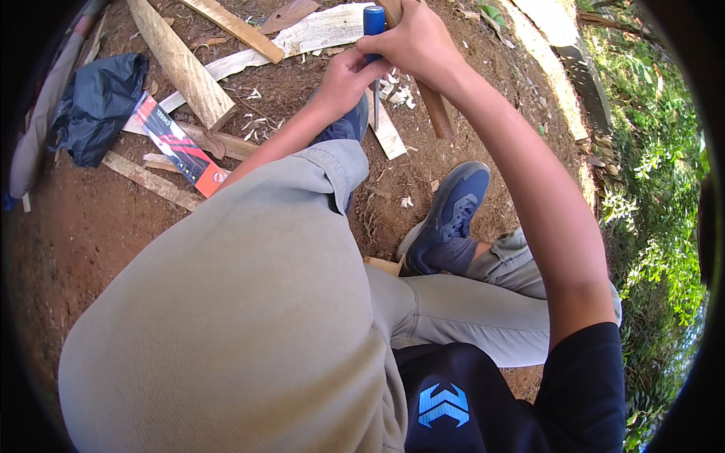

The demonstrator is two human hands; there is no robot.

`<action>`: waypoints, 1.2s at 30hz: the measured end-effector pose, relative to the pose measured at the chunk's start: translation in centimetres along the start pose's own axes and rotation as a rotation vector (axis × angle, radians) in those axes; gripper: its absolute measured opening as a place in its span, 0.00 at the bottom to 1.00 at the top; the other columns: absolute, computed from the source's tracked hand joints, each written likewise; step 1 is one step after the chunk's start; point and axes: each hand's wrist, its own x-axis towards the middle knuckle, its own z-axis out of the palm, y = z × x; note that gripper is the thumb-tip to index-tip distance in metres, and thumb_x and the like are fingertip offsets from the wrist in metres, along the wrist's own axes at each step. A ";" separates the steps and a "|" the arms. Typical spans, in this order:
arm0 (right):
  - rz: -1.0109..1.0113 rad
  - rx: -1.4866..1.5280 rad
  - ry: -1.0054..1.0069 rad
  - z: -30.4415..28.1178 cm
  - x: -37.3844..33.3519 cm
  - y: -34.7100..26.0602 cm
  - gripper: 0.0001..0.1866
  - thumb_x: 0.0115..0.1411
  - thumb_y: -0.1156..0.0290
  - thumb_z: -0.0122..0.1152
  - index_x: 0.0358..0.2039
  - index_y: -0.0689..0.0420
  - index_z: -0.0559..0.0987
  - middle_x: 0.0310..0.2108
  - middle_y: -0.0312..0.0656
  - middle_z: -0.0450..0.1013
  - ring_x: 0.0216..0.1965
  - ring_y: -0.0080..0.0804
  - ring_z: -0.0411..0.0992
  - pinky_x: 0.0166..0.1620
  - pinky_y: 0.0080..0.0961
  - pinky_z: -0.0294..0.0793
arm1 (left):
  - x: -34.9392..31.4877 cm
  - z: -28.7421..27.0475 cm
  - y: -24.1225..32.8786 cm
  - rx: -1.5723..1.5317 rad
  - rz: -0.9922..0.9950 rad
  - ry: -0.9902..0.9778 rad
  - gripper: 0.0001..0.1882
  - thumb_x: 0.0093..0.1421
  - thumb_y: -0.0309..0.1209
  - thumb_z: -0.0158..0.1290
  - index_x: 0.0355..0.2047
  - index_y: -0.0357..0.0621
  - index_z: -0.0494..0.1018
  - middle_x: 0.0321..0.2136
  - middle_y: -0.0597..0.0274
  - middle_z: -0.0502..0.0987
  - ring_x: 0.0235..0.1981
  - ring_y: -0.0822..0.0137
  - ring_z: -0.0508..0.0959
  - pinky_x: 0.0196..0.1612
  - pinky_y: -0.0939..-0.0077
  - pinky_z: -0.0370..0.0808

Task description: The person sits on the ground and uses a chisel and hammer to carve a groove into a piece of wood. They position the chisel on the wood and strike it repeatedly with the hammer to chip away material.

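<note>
Near the top of the view, my left hand [343,83] is closed around the lower part of a chisel with a blue handle [374,21]. Its metal blade [376,106] points down over a narrow pale wooden strip [389,141]. Beside it my right hand [421,41] is closed on a brown length of wood [436,112], which shows above and below the fist. The right thumb lies against the chisel's handle. Whether the blade tip touches the strip I cannot tell. Pale wood shavings [402,96] lie around the strip.
My blue shoe [457,204] rests on brown soil. At left are a black plastic bag [102,102], a red and black chisel package [177,143] and a thick wooden board [185,68]. A long pale wood slab [325,30] lies at the back. Green plants [657,226] grow at right.
</note>
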 end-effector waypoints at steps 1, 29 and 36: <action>-0.037 0.044 0.003 0.2 -0.1 0.2 0.20 0.45 0.66 0.77 0.32 0.66 0.79 0.25 0.49 0.78 0.27 0.38 0.80 0.33 0.35 0.79 | 0.0 -0.2 -0.2 -0.045 -0.028 -0.007 0.14 0.70 0.36 0.48 0.43 0.38 0.76 0.33 0.61 0.80 0.34 0.72 0.77 0.37 0.76 0.73; -0.127 0.194 -0.105 1.3 -0.2 2.0 0.30 0.46 0.66 0.82 0.46 0.67 0.77 0.33 0.44 0.78 0.35 0.33 0.77 0.40 0.32 0.78 | -0.1 -0.2 -1.2 0.151 -0.069 -0.016 0.07 0.68 0.32 0.55 0.38 0.42 0.77 0.29 0.68 0.80 0.30 0.77 0.79 0.30 0.80 0.77; -0.004 0.068 -0.137 0.4 -0.5 0.8 0.28 0.45 0.65 0.83 0.42 0.66 0.79 0.31 0.42 0.78 0.34 0.32 0.77 0.41 0.32 0.77 | 0.0 0.3 -1.1 0.210 -0.100 0.045 0.13 0.65 0.39 0.58 0.36 0.40 0.78 0.23 0.62 0.80 0.25 0.71 0.81 0.30 0.72 0.77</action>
